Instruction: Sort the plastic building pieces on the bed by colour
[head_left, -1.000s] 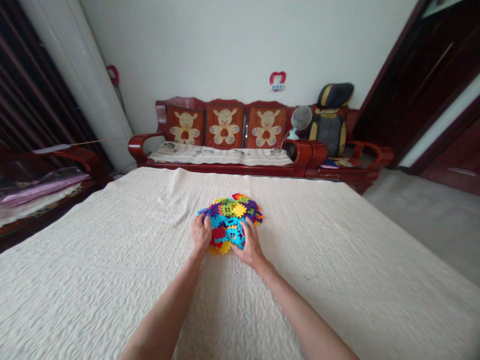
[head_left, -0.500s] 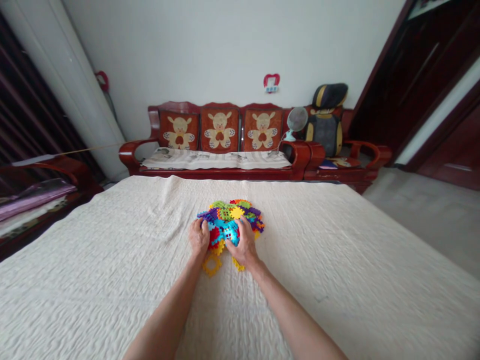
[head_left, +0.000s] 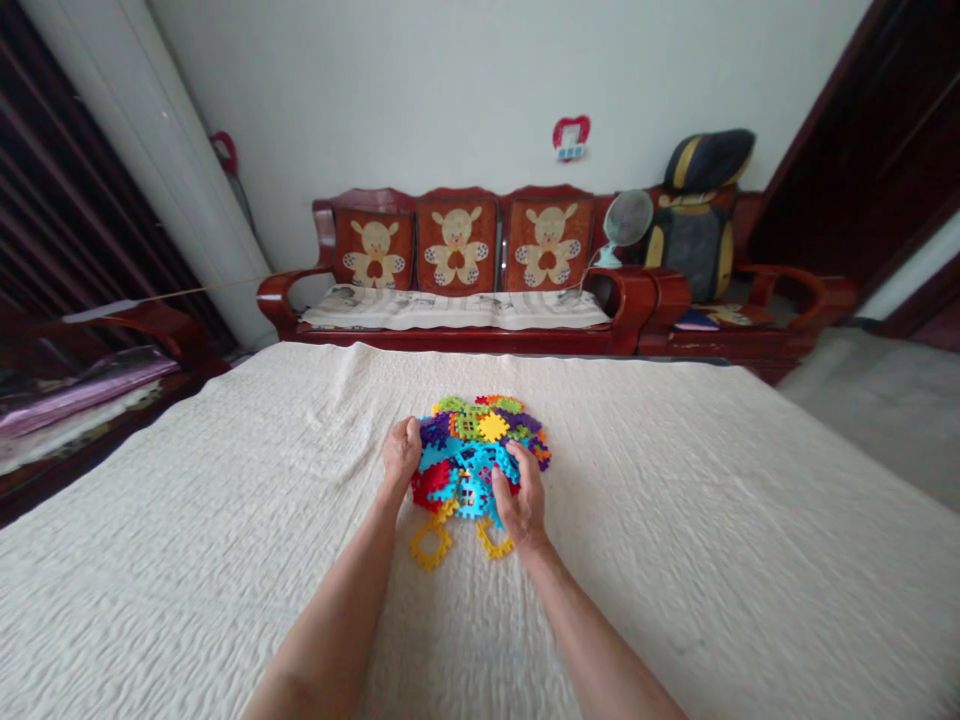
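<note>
Multicoloured toy tiles [head_left: 480, 445]; cream quilt [head_left: 675, 520]; bear-patterned red sofa [head_left: 457, 255].

The left hand [head_left: 401, 452] covers the near-left edge of the pile of plastic pieces [head_left: 484, 440], and its fingers [head_left: 411, 432] curl out of sight behind it. The right hand [head_left: 521, 500] hides the pile's near-right pieces; whether it grips one cannot be told. Both forearms run off the bottom edge. The bed [head_left: 712, 520] is cut off left, right and below.

Two yellow ring pieces [head_left: 430, 543], one pile of plastic pieces [head_left: 484, 440], three bear cushions [head_left: 456, 243].
</note>
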